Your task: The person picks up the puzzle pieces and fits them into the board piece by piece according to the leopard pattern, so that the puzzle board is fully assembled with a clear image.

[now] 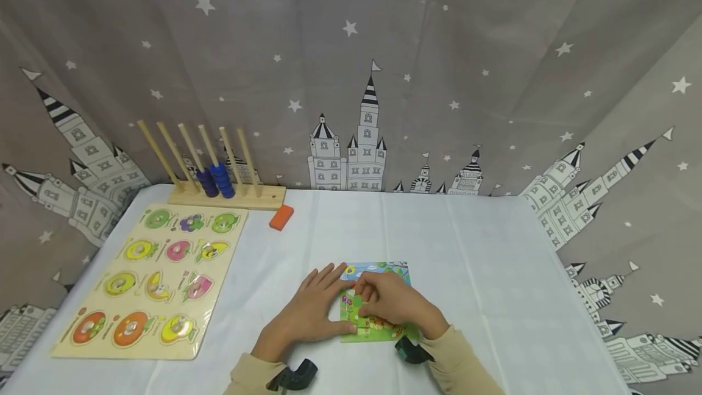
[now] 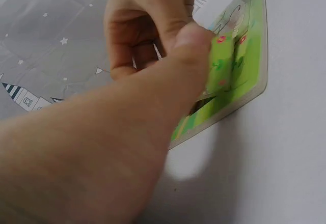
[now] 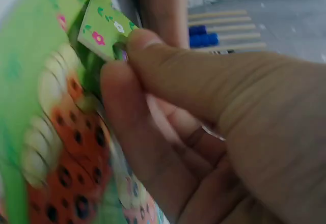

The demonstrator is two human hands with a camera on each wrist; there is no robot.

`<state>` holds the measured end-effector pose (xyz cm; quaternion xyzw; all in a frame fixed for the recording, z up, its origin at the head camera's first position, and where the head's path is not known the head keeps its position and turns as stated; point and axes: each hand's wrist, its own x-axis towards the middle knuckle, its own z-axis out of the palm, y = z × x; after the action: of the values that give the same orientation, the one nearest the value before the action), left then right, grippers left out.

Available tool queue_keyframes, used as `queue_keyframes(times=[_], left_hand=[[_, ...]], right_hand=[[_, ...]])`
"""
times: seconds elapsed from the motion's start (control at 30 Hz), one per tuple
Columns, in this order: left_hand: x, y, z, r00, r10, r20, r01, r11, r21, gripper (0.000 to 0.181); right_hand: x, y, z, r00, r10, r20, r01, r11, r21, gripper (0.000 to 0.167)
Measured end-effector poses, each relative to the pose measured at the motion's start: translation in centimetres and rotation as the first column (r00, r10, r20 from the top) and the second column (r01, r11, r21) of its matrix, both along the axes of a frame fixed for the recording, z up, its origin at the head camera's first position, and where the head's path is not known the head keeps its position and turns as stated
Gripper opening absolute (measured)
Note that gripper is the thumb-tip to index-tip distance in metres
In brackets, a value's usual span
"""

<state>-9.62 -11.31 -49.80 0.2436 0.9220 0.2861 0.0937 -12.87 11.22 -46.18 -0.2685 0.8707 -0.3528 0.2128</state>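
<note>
A small green jigsaw piece (image 3: 104, 28) with pink and white flowers is pinched between the thumb and index finger of my right hand (image 1: 392, 297). It is tilted just above the picture puzzle (image 1: 384, 335), whose green meadow, blue sky and spotted orange animal show in part. My left hand (image 1: 312, 309) lies spread at the puzzle's left side, its thumb and index finger reaching the board's edge. In the left wrist view the left thumb is in front and partly covers the right hand (image 2: 147, 10). The hands hide the middle of the board.
At the left lies a wooden fruit knob puzzle (image 1: 205, 322). Behind it stands a wooden peg rack (image 1: 258, 198) with blue and purple rings (image 1: 220, 178) on two pegs. An orange block (image 1: 282, 217) lies beside the rack. A grey castle-print curtain (image 1: 439, 47) borders the white table (image 1: 471, 249).
</note>
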Motion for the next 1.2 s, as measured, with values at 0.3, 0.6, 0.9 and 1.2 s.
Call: queue_keyframes(times=[0.3,0.6,0.9,1.2], left_hand=[[0.1,0.4,-0.2,1.000,0.009,-0.009,-0.009,1.000,-0.010,0.065],[0.2,0.5,-0.2,1.000,0.025,-0.018,-0.025,1.000,-0.001,0.056],[0.3,0.8,0.0,0.999,0.031,-0.024,-0.031,0.999,0.007,0.054],[0.1,0.4,-0.3,0.999,0.035,-0.036,-0.035,0.999,-0.002,0.055]], right_hand=[[1.4,-0.5,0.1,0.995,0.025,-0.092,-0.015,0.995,0.101,0.025],[1.8,-0.8,0.0,0.986,0.033,-0.162,-0.013,0.992,0.123,0.021],[1.9,-0.8,-0.2,0.992,0.026,-0.126,-0.013,0.995,0.098,0.018],[1.8,-1.0,-0.2,0.991,0.030,-0.127,-0.018,0.996,0.092,0.018]])
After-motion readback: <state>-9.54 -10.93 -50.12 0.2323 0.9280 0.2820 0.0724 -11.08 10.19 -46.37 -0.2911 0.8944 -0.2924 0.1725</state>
